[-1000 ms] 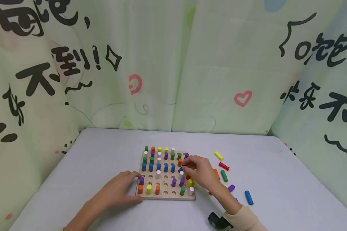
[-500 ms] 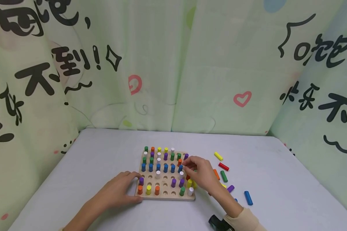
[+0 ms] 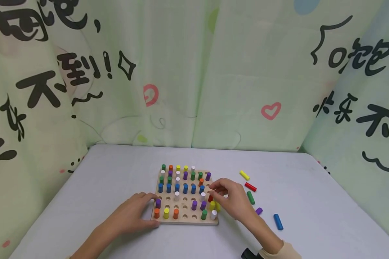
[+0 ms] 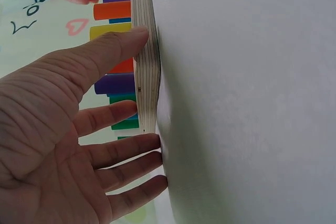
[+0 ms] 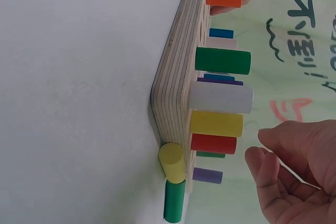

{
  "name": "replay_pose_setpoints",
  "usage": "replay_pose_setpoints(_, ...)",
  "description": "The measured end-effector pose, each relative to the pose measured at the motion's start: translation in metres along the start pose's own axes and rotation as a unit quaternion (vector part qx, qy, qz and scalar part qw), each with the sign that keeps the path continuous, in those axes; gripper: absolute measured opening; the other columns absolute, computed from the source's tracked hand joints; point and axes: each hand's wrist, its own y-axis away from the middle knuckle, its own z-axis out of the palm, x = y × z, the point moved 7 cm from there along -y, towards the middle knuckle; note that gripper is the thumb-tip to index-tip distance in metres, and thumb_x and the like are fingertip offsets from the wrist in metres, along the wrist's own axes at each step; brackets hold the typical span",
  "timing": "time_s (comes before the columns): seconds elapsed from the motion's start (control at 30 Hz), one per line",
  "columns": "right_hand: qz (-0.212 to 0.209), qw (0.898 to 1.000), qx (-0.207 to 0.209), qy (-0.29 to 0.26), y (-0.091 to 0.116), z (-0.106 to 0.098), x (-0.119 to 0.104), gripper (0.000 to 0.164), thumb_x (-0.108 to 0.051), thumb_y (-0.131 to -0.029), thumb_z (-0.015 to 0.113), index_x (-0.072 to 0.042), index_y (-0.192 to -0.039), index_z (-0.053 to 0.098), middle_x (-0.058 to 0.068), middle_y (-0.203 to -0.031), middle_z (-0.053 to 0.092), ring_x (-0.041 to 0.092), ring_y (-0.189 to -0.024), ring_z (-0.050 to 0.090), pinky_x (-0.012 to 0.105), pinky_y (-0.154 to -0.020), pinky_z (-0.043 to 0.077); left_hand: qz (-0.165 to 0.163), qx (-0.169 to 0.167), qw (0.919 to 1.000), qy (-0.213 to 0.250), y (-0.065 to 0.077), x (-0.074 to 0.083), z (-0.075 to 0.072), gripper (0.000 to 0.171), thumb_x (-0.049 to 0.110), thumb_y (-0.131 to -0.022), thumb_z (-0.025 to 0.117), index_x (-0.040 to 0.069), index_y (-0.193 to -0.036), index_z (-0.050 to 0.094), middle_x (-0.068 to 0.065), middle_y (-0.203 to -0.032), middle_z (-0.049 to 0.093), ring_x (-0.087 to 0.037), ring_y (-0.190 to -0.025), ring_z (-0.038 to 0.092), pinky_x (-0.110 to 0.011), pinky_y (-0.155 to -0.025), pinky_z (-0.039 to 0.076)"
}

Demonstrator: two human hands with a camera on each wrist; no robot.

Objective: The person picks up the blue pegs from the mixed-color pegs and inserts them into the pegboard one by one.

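Note:
A wooden pegboard [image 3: 189, 221] lies on the white table, with colored pegs standing in many of its holes. My left hand [image 3: 133, 212] rests at the board's near left corner. In the left wrist view its thumb lies on the board edge [image 4: 147, 77], and the other fingers stretch along the side. Over the board's right side hovers my right hand [image 3: 231, 198], its thumb and fingertips bent toward each other with nothing visible between them. Left of those fingertips stands a blue peg [image 3: 202, 189], the right end of a blue row. A red peg [image 3: 210, 198] stands just below the fingertips.
Loose pegs lie right of the board: yellow [image 3: 244, 175], red [image 3: 250, 186], green [image 3: 250, 198], purple [image 3: 258, 211] and blue [image 3: 278, 222]. In the right wrist view, a yellow peg [image 5: 171, 162] lies against the board's corner. A printed curtain [image 3: 233, 72] hangs behind the table.
The blue peg at the row's right end went from tilted under my right fingers to upright. My right hand has let go and drawn back slightly to the right. The left hand stays put.

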Motion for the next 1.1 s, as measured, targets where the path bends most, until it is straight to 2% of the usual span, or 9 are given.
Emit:
replay_pose_setpoints(0.27, -0.001, 1.0, -0.005, 0.004, 0.008, -0.005, 0.002, 0.012, -0.004, -0.089, 0.079, -0.01, -0.097, 0.073, -0.006, -0.087, 0.068, 0.009, -0.079, 0.061, 0.018, -0.071, 0.056, -0.006, -0.003, 1.0, 0.004, 0.001, 0.0, 0.001, 0.07, 0.046, -0.07, 0.092, 0.016, -0.128, 0.064, -0.013, -0.134, 0.064, -0.035, -0.126, 0.058, -0.06, -0.103, 0.05)
replay_pose_setpoints(0.47, 0.017, 1.0, -0.004, 0.011, 0.015, -0.011, 0.007, 0.015, -0.002, -0.087, 0.08, -0.009, -0.098, 0.074, -0.005, -0.089, 0.069, 0.009, -0.08, 0.061, 0.017, -0.073, 0.055, -0.004, -0.006, 1.0, 0.002, 0.001, 0.0, 0.0, 0.071, 0.047, -0.07, 0.092, 0.017, -0.128, 0.064, -0.014, -0.134, 0.063, -0.036, -0.126, 0.057, -0.061, -0.103, 0.05)
replay_pose_setpoints(0.73, 0.04, 0.999, -0.014, 0.003, 0.024, -0.022, 0.013, 0.015, -0.002, -0.087, 0.079, -0.008, -0.1, 0.073, -0.004, -0.089, 0.068, 0.013, -0.076, 0.062, 0.021, -0.059, 0.056, -0.009, -0.005, 0.9999, 0.003, 0.002, 0.001, 0.0, 0.071, 0.045, -0.071, 0.092, 0.016, -0.129, 0.064, -0.014, -0.135, 0.063, -0.036, -0.127, 0.057, -0.062, -0.102, 0.05)
replay_pose_setpoints(0.9, 0.058, 0.998, -0.014, 0.02, 0.031, -0.029, 0.021, 0.015, -0.002, -0.087, 0.079, -0.007, -0.1, 0.073, -0.004, -0.089, 0.068, 0.01, -0.076, 0.062, 0.017, -0.069, 0.056, -0.007, -0.005, 1.0, 0.004, 0.002, 0.002, 0.0, 0.07, 0.045, -0.071, 0.092, 0.016, -0.128, 0.064, -0.014, -0.135, 0.063, -0.036, -0.126, 0.057, -0.062, -0.102, 0.05)
replay_pose_setpoints(1.1, 0.049, 0.998, -0.01, 0.042, 0.037, -0.038, 0.029, 0.013, -0.003, -0.086, 0.08, -0.008, -0.096, 0.073, -0.007, -0.083, 0.067, 0.008, -0.072, 0.058, 0.019, -0.065, 0.054, -0.007, -0.004, 1.0, -0.001, 0.001, 0.001, 0.001, 0.071, 0.045, -0.07, 0.092, 0.016, -0.129, 0.064, -0.015, -0.135, 0.063, -0.036, -0.127, 0.057, -0.062, -0.102, 0.05)
